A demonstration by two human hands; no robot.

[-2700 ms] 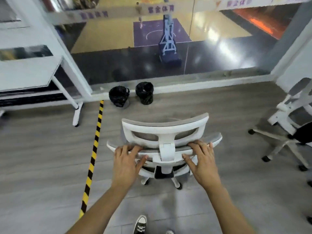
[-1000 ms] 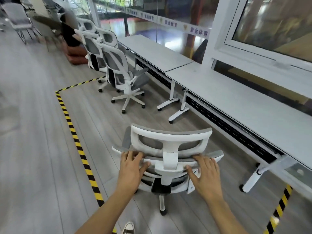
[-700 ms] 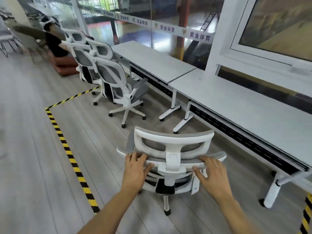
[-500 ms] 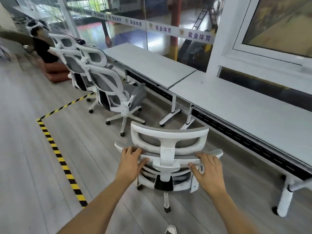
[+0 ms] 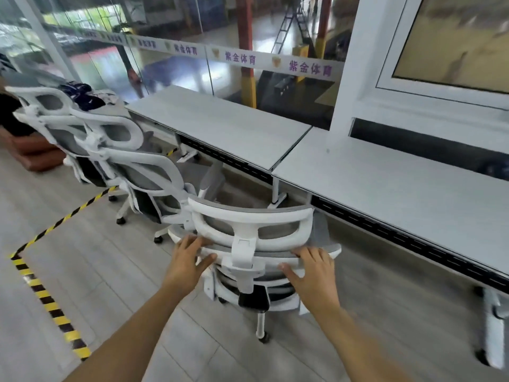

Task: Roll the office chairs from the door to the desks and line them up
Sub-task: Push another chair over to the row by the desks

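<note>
Both hands rest on the top edge of the backrest of the white office chair [image 5: 252, 235], one either side of the central headrest post. Left hand [image 5: 188, 260]: fingers laid over the grey mesh rim, only lightly bent, thumb spread toward the post and touching the white frame. Right hand [image 5: 312, 271]: fingers draped over the rim, thumb out to the left along the frame underneath. Neither hand wraps fully round the rim; the fingertips are hidden behind it. The chair stands on the grey floor [image 5: 91, 271] facing the near desk [image 5: 399, 188], just beside the closest of the parked chairs [image 5: 143, 166] at the far desk [image 5: 220, 125]. Yellow-black floor tape [image 5: 46, 301] runs left of it.
</note>
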